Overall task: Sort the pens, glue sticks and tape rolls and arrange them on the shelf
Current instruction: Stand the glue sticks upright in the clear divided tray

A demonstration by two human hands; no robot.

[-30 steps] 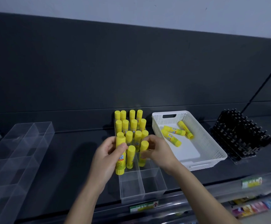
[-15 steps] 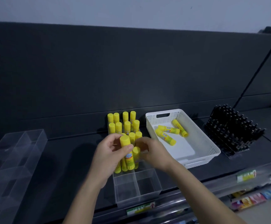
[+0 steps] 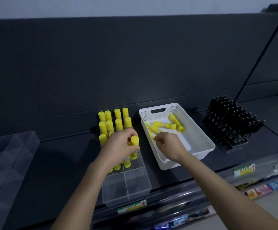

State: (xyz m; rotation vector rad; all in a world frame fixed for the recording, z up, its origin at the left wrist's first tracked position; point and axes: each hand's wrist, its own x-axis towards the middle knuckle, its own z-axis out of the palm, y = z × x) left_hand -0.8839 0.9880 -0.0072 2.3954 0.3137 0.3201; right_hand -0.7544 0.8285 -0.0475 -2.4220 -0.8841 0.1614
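Several glue sticks [image 3: 102, 128] stand packed in the organiser [image 3: 135, 188]; left hand [image 3: 118, 146] fingers curl round one, and a jolt could topple neighbours; right hand [image 3: 167, 143] hovers loosely curled, empty, over the basket [image 3: 201, 138]

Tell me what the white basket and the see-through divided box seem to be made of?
White basket: likely matte moulded plastic, given its perforated walls and cut-out handle. Divided box: probably clear, glossy acrylic or similar rigid plastic; the shelf shows through its thin walls.

Shelf [image 3: 68, 156]: clear trays [image 3: 135, 184], white basket [image 3: 203, 140], pen rack [image 3: 231, 128]
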